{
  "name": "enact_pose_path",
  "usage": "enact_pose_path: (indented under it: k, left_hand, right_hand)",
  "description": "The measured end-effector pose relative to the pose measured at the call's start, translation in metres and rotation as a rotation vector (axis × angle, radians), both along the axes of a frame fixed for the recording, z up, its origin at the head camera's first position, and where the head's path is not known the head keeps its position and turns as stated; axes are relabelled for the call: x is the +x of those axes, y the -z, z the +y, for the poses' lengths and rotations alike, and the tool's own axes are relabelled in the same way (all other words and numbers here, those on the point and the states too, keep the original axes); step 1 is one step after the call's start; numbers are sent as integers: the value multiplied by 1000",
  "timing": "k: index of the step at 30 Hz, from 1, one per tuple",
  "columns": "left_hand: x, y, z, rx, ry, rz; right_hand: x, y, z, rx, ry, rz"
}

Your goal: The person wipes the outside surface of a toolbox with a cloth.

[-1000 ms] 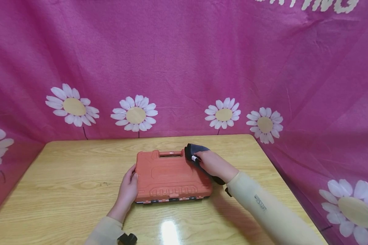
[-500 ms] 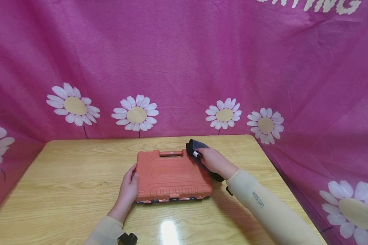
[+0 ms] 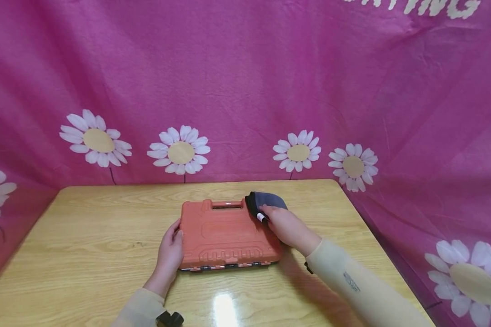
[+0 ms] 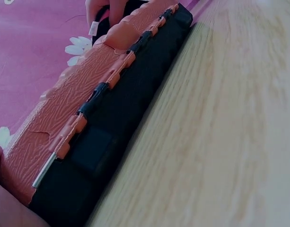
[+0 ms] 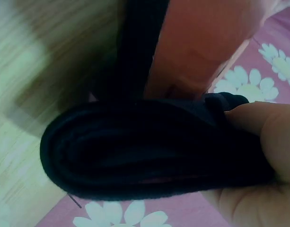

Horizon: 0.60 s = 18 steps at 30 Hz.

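Note:
An orange plastic carrying case (image 3: pixel 225 231) with a black base (image 4: pixel 116 146) lies closed on the table, handle at the far side and hinged edge toward me. My left hand (image 3: pixel 171 252) grips its left side. At the far right corner my right hand (image 3: pixel 290 227) pinches a folded dark grey and black cloth (image 3: pixel 266 202) against the lid, a small white label (image 3: pixel 261 217) showing beside the fingers. The right wrist view shows the folded cloth (image 5: pixel 135 146) edge-on in several layers, beside the case's side. Part of the cloth is hidden under the hand.
The case rests on a light wood table (image 3: pixel 102 236). Behind and beside the table hangs a magenta curtain (image 3: pixel 237 91) printed with white daisies. Light reflects off the tabletop in front of the case.
My right hand shifts the cloth slightly back and forth at the case's far right corner. The cloth's lower end, seen earlier below the hand, is now out of sight. Left hand and case stay put.

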<state>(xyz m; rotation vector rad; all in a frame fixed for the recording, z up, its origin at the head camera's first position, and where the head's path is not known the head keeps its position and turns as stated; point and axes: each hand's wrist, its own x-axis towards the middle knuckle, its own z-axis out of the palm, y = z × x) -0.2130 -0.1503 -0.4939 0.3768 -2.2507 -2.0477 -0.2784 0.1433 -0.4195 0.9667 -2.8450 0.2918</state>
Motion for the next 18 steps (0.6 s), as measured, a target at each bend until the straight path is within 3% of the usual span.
enact_pose_path:
  k: [9, 18]
  left_hand:
    - [2, 0, -1, 4, -5, 10]
    - [1, 1, -1, 5, 0, 13]
  right_hand:
    - [28, 1, 1, 54, -69, 61]
    - [62, -2, 5, 80, -87, 3]
